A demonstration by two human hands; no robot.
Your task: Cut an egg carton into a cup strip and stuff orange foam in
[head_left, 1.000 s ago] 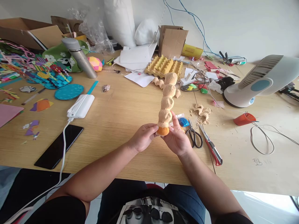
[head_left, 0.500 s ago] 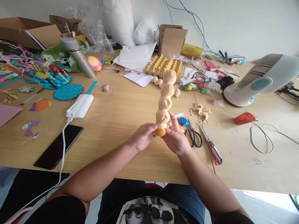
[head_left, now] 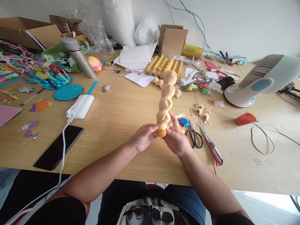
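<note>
Carton strip: the bumpy beige carton strip [head_left: 166, 101] is standing almost upright between the two hands, to the left of the scissors [head_left: 195, 137], and its top is leaning a little to the right
Orange end: the lowest bump of this strip is showing an orange colour, and it is sitting just between the thumbs
Left hand: the left hand [head_left: 143, 138] is grasping the strip at the left edge of its orange end, farther to the left of the scissors — the thumb is pressing in front, while the other fingertips are hiding behind
Right hand: the right hand [head_left: 177, 137] is grasping the right edge of the same end, close to the left of the scissors; its thumb is touching near the orange part, and one finger is pointing upward beside the strip
Cutter: a red and grey utility knife [head_left: 214, 151] is lying just to the right of the scissors
Blue piece: a small blue object [head_left: 184, 122] is resting just behind the scissors, to their left — I cannot tell what it is
Scraps: torn beige carton scraps [head_left: 203, 113] are lying behind the scissors
Egg tray: a yellow egg tray [head_left: 161, 66] is lying far behind the scissors, toward the left
Fan: a white fan [head_left: 254, 82] is standing behind the scissors, well to the right
</note>
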